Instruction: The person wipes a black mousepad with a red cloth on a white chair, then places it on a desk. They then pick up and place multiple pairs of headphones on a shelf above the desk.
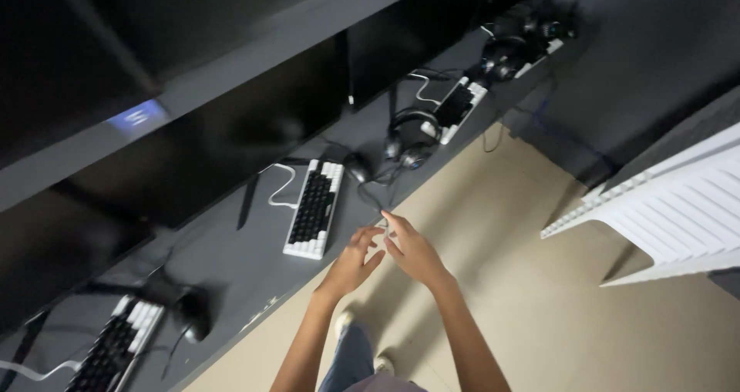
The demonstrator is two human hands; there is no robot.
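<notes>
- The left hand (353, 262) reaches out over the edge of the dark worktop (223, 253), fingers loosely spread and holding nothing that can be made out.
- The right hand (412, 249) is just beside it, fingers stretched forward, the fingertips at a thin dark cable (375, 199) that hangs off the worktop edge; whether it pinches the cable I cannot tell.
- The cable runs up toward a dark mouse (358, 165) and a pair of black headphones (411, 139) lying on the worktop.
- Left of the hands lies a black-and-white keyboard (314, 207), with a white cord (279, 185) looping from its far end.
- A second keyboard (116, 346) sits at the near left, a dark mouse (193, 315) beside it.
- Further along are a third keyboard (459, 105) and more headphones (502, 57).
- Dark monitors (216, 141) stand along the back.
- Below is a tan floor (509, 284); a white slatted panel (678, 207) shows at the right.
</notes>
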